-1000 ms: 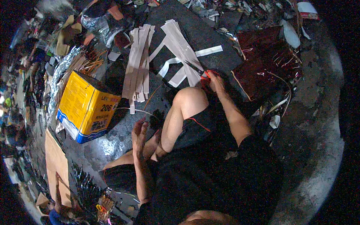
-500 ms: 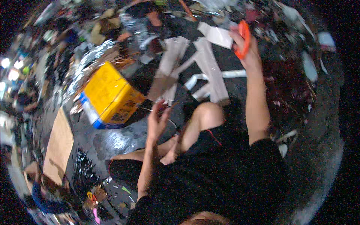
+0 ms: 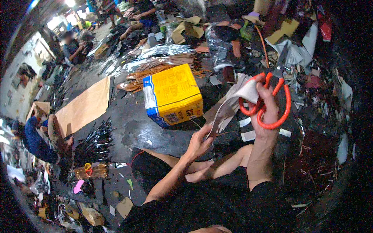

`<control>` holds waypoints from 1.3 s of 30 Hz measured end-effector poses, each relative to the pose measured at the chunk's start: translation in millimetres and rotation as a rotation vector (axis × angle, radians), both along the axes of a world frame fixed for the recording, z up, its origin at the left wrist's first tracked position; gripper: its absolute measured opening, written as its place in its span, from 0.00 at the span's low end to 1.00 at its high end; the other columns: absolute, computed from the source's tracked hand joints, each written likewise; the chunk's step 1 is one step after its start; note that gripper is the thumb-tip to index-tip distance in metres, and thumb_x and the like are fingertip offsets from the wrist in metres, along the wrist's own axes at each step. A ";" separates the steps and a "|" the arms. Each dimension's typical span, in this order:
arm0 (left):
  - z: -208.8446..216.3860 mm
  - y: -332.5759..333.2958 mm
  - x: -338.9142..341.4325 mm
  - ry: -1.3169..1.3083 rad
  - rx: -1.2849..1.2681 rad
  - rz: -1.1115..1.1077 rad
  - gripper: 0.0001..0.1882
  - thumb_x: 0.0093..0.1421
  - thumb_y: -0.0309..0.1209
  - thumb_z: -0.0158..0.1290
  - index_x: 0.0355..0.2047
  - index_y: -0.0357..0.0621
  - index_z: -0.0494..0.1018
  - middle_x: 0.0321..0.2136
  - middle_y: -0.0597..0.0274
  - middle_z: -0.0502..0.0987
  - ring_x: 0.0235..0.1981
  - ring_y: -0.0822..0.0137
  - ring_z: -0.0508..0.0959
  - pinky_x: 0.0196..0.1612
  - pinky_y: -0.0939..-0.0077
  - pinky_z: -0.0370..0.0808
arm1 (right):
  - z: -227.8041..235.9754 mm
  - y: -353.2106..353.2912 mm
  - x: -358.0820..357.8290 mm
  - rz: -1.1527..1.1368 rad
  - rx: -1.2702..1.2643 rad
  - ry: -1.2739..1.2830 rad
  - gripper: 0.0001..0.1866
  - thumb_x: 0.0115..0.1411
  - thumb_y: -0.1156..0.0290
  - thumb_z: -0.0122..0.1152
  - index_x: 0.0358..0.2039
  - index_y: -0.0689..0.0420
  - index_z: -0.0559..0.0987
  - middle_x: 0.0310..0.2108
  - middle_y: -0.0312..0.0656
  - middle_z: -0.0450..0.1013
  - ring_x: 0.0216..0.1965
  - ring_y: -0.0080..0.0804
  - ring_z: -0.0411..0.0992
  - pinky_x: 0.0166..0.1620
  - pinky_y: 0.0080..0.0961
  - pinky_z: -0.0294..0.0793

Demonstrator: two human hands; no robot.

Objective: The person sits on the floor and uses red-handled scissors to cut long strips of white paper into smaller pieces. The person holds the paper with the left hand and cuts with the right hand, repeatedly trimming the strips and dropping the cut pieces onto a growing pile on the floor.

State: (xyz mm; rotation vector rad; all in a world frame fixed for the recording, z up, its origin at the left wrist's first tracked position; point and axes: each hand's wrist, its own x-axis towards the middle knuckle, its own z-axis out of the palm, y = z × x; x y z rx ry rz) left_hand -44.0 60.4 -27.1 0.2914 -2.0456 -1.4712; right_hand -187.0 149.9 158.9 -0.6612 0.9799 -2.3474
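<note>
My right hand (image 3: 267,103) is closed around a pair of scissors (image 3: 288,106) with orange handles; the dark blades point up and away. The same hand also grips the folded white end of a long pale strip (image 3: 248,91). My left hand (image 3: 200,143) pinches the strip's lower end, so it slants between both hands above my crossed legs. More pale strips (image 3: 248,135) lie on the floor beneath, partly hidden by the hands. Left of the strip stands a yellow and blue box (image 3: 173,93) with a dark band around it.
A brown sheet (image 3: 83,105) and a bundle of dark thin strips (image 3: 95,141) lie on the left. Shiny and brown strip bundles (image 3: 167,64) are behind the box. Scraps (image 3: 311,85) cover the far right floor. Other people (image 3: 75,48) sit at far left and near left.
The view has swung left, so the box appears farther right. My left hand has come to the strip and pinches it. My right hand, with the scissors, is nearer my body.
</note>
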 end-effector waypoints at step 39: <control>-38.5 -70.2 58.7 -0.248 0.711 0.022 0.13 0.59 0.39 0.44 0.32 0.41 0.67 0.23 0.69 0.67 0.25 0.78 0.69 0.34 0.76 0.74 | -264.4 80.5 105.2 0.695 0.790 0.055 0.42 0.48 0.33 0.40 0.48 0.61 0.63 0.25 0.36 0.65 0.26 0.21 0.65 0.31 0.18 0.66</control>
